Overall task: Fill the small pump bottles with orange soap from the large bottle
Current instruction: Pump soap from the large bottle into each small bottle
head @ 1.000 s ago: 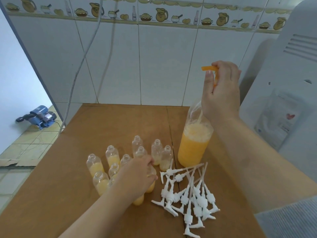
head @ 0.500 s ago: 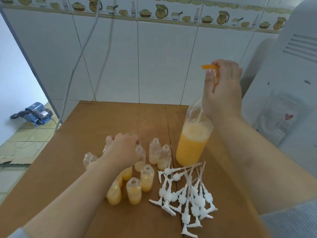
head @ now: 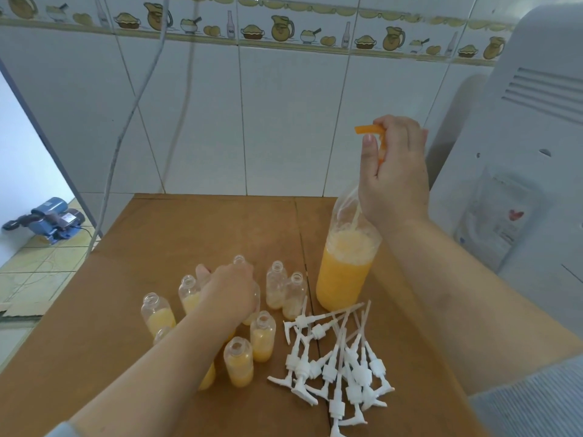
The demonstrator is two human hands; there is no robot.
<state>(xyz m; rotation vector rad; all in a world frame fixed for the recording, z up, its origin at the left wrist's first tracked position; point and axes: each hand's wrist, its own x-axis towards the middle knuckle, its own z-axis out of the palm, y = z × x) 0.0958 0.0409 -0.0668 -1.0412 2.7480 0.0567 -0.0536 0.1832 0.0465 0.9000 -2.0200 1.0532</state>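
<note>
The large clear bottle (head: 345, 275), about half full of frothy orange soap, stands on the brown table (head: 195, 234). My right hand (head: 396, 171) grips its orange pump head (head: 369, 129) from above. Several small open bottles stand to its left, most partly filled with orange soap, such as one at the left (head: 157, 313) and one at the front (head: 238, 362). Two near the large bottle (head: 276, 288) hold only a little. My left hand (head: 230, 293) is closed over a small bottle in the middle of the group, which it mostly hides.
A heap of white pump tops (head: 337, 361) lies on the table in front of the large bottle. A white appliance (head: 520, 171) stands at the right. A tiled wall is behind, with cables (head: 126, 121) hanging at the left. A blue motor (head: 52, 219) sits on the floor.
My left hand moved from the front bottles back into the middle of the group and closed on a bottle there. My right hand stays on the pump head.
</note>
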